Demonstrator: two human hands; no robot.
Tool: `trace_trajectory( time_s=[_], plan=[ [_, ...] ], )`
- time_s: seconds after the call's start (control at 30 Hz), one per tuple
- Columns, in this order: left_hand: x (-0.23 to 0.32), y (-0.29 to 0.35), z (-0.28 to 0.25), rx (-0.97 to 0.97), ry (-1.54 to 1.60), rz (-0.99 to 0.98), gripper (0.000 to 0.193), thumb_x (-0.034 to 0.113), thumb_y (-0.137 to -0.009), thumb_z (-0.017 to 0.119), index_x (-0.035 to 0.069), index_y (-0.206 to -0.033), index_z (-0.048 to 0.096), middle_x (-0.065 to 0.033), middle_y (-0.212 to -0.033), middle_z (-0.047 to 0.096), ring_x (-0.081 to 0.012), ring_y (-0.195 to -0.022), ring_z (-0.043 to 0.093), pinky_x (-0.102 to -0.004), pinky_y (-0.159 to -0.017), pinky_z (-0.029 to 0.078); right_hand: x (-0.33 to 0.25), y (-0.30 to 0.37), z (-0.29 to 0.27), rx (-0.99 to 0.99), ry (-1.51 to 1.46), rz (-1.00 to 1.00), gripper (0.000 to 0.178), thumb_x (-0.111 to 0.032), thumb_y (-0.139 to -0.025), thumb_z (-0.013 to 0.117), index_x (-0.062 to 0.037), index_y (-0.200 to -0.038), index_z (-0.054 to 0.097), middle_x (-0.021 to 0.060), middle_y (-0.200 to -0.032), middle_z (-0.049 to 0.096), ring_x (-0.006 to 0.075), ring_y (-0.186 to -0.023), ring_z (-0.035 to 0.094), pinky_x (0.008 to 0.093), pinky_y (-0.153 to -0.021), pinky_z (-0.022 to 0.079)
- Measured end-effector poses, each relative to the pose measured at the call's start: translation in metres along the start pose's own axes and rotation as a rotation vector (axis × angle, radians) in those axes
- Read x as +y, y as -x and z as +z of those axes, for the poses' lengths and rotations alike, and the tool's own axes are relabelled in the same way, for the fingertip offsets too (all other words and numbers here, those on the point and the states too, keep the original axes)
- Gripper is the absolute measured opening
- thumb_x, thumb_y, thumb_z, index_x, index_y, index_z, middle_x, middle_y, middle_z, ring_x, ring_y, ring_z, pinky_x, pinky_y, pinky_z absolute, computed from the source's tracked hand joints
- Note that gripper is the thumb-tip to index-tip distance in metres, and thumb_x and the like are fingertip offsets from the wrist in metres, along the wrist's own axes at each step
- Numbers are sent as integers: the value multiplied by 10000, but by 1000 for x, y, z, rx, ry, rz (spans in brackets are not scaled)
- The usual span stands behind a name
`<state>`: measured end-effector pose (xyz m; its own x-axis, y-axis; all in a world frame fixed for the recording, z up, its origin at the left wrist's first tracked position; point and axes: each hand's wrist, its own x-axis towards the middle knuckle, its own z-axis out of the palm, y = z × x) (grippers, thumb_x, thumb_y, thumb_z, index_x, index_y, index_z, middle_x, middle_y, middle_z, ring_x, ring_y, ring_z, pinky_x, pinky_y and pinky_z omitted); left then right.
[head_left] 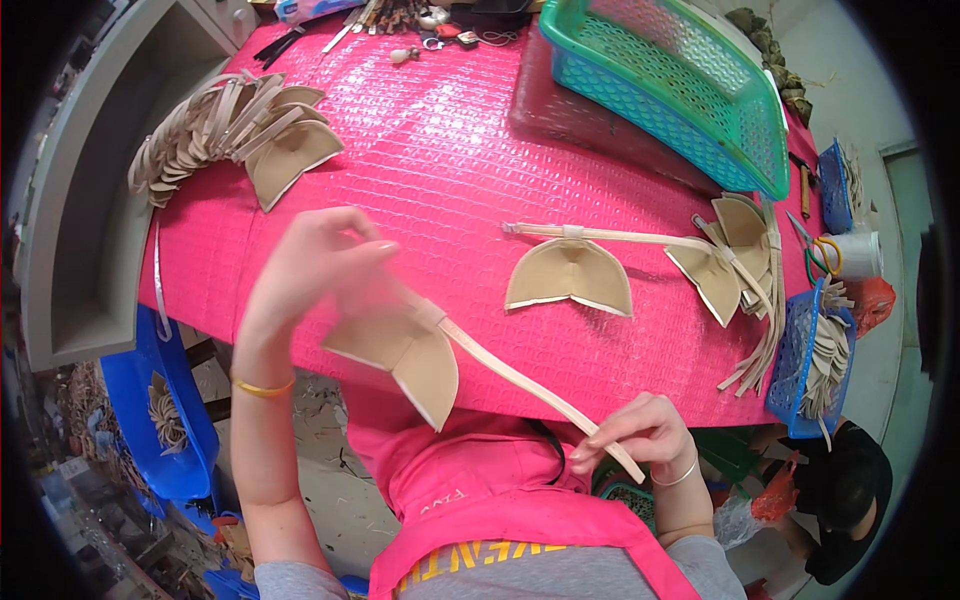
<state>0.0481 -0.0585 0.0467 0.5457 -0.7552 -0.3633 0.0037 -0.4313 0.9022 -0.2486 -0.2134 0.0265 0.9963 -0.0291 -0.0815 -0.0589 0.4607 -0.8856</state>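
Strap (520,379), pale: pinched by right hand's (643,435) fingers. Tan piece (428,372): on strap. Left hand (325,258): near piece; fingers blurred, grip indeterminable. Worktop (420,140): pink.

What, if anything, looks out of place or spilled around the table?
A pale strip dangles over the left edge of the pink table, unlike the orderly row of beige pieces; loose scraps litter the floor below, looking untidy.
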Motion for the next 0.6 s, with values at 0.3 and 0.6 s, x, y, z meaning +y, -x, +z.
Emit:
trace_trajectory(
  time_s=[0.3,0.6],
  plan=[
    [-33,-12,27,24,268,38,170,160,-784,604,-1,-744,567,-6,-593,547,-25,-421,410,-154,-376,317,26,-142,39,253,391,103,135,-160,-825,521,-28,-834,544,30,-599,488,98,-500,474,238,-476,374],
    [-41,-1,13,-111,393,84,223,69,-773,582,-53,-960,578,-62,-749,605,-78,-578,541,-171,-521,411,41,-164,35,284,153,123,157,-184,-863,477,-35,-858,527,-2,-598,526,33,-449,435,173,-365,298]
  ],
)
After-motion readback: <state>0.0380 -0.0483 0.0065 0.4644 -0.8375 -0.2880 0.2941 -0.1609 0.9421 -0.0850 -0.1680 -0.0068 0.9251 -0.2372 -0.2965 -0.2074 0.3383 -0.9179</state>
